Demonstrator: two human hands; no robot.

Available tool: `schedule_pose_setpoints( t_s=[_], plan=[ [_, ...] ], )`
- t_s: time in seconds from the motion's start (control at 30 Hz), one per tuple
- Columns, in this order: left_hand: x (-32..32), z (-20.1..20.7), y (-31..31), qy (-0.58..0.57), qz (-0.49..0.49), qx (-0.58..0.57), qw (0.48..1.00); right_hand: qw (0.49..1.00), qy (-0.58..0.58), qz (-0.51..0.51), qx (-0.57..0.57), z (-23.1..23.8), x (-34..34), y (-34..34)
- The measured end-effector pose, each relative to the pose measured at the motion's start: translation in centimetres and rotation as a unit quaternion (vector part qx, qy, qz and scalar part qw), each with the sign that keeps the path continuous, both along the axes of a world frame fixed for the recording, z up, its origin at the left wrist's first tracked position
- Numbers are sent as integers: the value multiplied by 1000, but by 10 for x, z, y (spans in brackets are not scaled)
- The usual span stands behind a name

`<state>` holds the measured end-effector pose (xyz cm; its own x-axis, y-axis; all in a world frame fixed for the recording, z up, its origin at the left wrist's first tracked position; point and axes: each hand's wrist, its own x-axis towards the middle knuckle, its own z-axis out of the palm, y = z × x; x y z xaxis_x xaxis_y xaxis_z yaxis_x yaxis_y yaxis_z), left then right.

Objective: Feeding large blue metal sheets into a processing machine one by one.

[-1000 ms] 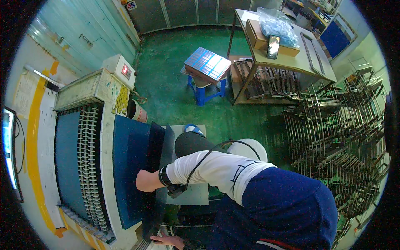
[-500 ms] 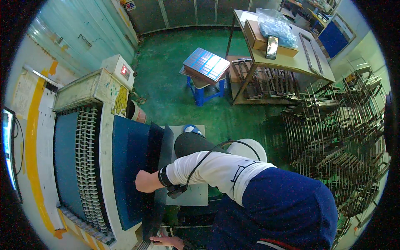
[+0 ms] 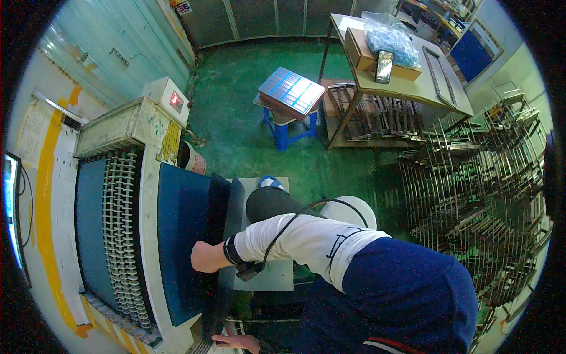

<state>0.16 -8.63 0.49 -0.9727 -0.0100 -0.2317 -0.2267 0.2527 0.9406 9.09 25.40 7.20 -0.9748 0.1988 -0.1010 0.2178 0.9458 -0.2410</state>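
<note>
My right hand (image 3: 206, 257), on a white-sleeved arm with a black wrist strap, is closed with the knuckles up, over the large dark blue panels. Its fingertips are hidden, so what it grips cannot be made out. Beneath it leans a wide blue panel (image 3: 178, 218) against the pale machine side; darker sheets (image 3: 233, 206) stand beside it. At the lower edge, my left hand (image 3: 239, 341) points its outstretched fingers at the lower end of a dark sheet, apparently touching it. A small black device (image 3: 250, 270) with a cable hangs by the right wrist.
On the left, the machine's bed holds a row of white ringed rollers (image 3: 122, 236). Behind stands a blue stool (image 3: 282, 138) bearing stacked patterned boards (image 3: 292, 89). A table (image 3: 407, 91) carries a carton, a plastic bag and a phone. Metal racks (image 3: 477, 200) crowd the right.
Both hands stay almost where they were. The row of ringed rollers appears slightly further left.
</note>
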Motion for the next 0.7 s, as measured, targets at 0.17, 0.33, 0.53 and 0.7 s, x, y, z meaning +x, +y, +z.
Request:
schedule_pose_setpoints(
  t_s=[0.17, 0.33, 0.53, 0.7],
  plan=[
    [-7, -5, 0, -11, 54, -8, 998, 1000, -3, 5, -7, 3, -2, -1],
    [-4, -5, -4, -4, 26, -19, 999, 1000, -17, 9, -2, 2, 1, 0],
    [-3, -5, -8, -4, 20, -24, 1000, 1000, -11, 10, 7, 1, 1, 0],
    [-1, -7, -7, -1, 20, -27, 999, 1000, 18, 8, 18, -3, -1, -1]
  ],
)
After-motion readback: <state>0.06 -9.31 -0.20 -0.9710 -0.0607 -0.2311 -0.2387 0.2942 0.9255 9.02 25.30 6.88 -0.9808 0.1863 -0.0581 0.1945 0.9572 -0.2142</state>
